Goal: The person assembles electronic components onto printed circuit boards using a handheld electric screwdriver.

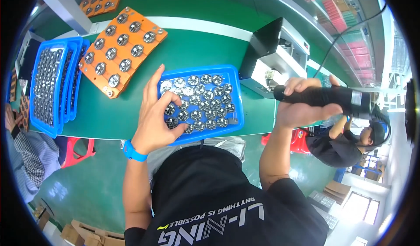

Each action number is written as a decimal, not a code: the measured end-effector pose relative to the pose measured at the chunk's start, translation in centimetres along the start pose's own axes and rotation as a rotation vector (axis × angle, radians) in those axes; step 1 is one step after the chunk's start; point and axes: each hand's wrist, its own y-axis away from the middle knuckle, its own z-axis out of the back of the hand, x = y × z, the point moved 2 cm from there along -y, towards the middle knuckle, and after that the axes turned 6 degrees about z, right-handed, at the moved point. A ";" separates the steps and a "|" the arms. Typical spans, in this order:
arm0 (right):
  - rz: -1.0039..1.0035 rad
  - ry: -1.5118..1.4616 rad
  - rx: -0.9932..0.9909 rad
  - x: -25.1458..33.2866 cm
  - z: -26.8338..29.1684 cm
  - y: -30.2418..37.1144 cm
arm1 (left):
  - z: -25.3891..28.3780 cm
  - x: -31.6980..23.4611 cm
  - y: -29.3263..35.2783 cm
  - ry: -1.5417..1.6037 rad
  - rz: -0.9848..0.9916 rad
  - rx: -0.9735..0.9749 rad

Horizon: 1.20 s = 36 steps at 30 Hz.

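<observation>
A blue tray filled with rows of small round metal-and-black parts lies on the green table before me. Over its left side is my left hand, with a blue band at the wrist. Its thumb and index finger are parted around the parts at that edge, the other fingers stretched out; nothing shows held between them, and I cannot tell whether they touch a part. Raised to the right of the tray, my right hand is wrapped round a black corded electric screwdriver, lying level with its nose toward the left.
An orange fixture board bearing several round parts lies behind the tray, with another at the far left. Blue trays are stacked at left. A black-and-white boxy machine stands back right. Other people sit at both sides.
</observation>
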 end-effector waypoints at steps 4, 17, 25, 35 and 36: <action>0.054 0.118 -0.084 -0.9 0.7 -1.7 | 0.0 0.0 -0.1 0.007 -0.008 0.006; -0.159 0.063 0.035 -1.6 2.0 -0.1 | 0.1 0.2 -0.3 0.038 -0.025 0.012; -0.279 -0.149 0.135 -0.3 -2.9 4.8 | 0.3 -0.3 0.1 0.037 -0.011 0.015; -0.374 -0.313 0.250 0.7 -7.2 9.0 | 0.6 0.5 -0.2 0.030 -0.035 -0.004; -0.379 -0.309 0.251 0.6 -7.2 9.5 | 0.5 0.5 -0.2 0.021 -0.041 -0.005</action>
